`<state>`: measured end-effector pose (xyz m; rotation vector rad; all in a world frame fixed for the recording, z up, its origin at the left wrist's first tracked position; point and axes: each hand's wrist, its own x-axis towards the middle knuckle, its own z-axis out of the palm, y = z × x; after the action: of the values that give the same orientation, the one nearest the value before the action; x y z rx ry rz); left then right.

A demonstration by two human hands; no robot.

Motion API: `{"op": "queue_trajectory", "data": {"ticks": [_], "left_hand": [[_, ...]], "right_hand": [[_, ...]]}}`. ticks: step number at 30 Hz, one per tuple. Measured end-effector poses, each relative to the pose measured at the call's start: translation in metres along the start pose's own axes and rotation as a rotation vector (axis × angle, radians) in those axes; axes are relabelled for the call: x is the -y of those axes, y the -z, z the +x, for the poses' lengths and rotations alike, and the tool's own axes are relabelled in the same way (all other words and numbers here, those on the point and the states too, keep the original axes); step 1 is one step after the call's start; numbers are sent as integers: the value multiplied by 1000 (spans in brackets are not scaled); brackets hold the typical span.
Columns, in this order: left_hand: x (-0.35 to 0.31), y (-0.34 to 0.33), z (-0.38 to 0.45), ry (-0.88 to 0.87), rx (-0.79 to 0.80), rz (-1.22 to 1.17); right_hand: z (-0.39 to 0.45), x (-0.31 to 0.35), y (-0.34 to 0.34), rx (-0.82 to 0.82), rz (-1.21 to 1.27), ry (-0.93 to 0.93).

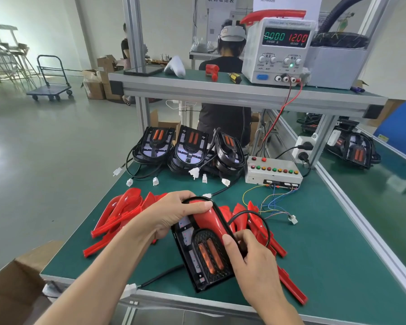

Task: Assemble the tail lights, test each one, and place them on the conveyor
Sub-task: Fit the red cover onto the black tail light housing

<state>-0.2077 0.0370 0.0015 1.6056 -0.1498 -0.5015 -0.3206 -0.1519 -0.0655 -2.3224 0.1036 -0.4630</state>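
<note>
I hold a black tail light housing [203, 256] with two orange reflectors over the near part of the green table [326, 249]. A red lens strip [208, 220] lies along its top. My left hand [171, 213] grips the far end, thumb pressing on the red lens. My right hand [251, 259] grips the housing's right edge, thumb on the lens. The housing's black cable loops to the right and a white connector [130, 289] hangs at the table's front edge. Loose red lenses [121, 214] are piled behind and beside the housing.
Three black housings [190, 148] with white plugs stand at the table's far side. A white test box [273, 171] with coloured buttons and loose wires sits at right. A power supply [277, 50] stands on the shelf. The conveyor [366, 184] carries another tail light [354, 148]. A person sits beyond.
</note>
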Motion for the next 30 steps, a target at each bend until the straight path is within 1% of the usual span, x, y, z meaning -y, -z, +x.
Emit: {"op": "queue_trajectory", "data": {"ticks": [3,5,10,16,25,28,30], "left_hand": [[3,-1,0,-6,0,-41],[5,0,-2,-16,-11,-55],[9,4,-3,-21,-43,-61],[9,2,-2,-82,-90,-45],[7,2,-3,-130,-142,9],[4,3,-5,-138,-123,42],[2,7,-7,-138,-78,78]], "right_hand": [[-1,-2,-2,-18,57,-26],[-3,-3,-4,-14,85,-9],[-10,-4,-2,89,197,2],[-4,0,1,11,106,51],[-2,2,3,10,182,56],[-1,2,5,9,205,68],[0,3,6,2,213,72]]}}
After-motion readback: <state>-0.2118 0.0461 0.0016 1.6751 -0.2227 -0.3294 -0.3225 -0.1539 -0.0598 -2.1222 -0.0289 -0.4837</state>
